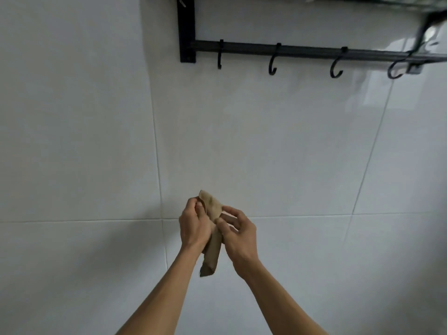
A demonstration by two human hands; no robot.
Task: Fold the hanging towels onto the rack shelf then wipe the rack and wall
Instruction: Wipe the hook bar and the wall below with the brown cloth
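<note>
Both hands are busy with a small tan cloth (212, 228), held out in front of the white tiled wall (278, 146), well below the black rack (302, 51). The left hand (193, 226) has its fingers curled round the upper end, pinching it near the top corner, while the right hand (238, 234) pinches the cloth's middle with thumb and forefinger, the other fingers loosely bent beside it. The lower end of the cloth hangs free between the wrists. The four hooks (272, 64) along the rack's bar are bare, and something patterned lies on the shelf (387, 1) at the top edge, too blurred to name, so I judge the towel folding is done and the cloth is being gathered into a pad for wiping. The next move, as I see it, calls for lifting the cloth up and to the right to reach the bar, with one hand gripping it firmly enough to rub. The way up is open wall with nothing in between; the things to mind are the hook tips, which could snag the loose end, and the upright bracket (186, 30) at the rack's left end, which sets the boundary for any sideways stroke.
</note>
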